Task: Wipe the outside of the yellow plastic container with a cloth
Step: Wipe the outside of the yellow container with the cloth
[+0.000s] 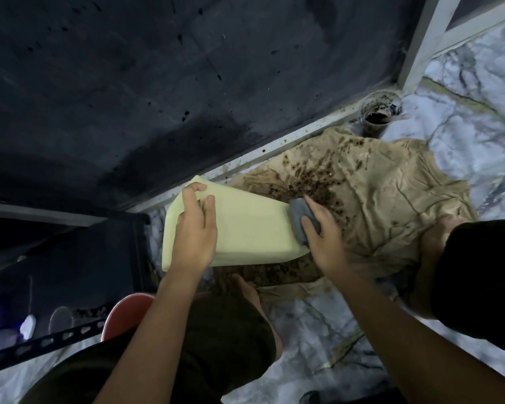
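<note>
- Two hands on the job, both on the yellow container (245,225), which lies on its side, centre frame, over the near left edge of a stained tan sheet (391,199) on the marble floor (303,339).
- Left hand (194,234): fingers (209,211) wrapped over the container's left end, gripping it.
- Right hand (324,237): fingers flat, pressing a grey cloth (299,217) against the container's right end.
- Dirty cup (381,107) far right, by the wall.
</note>
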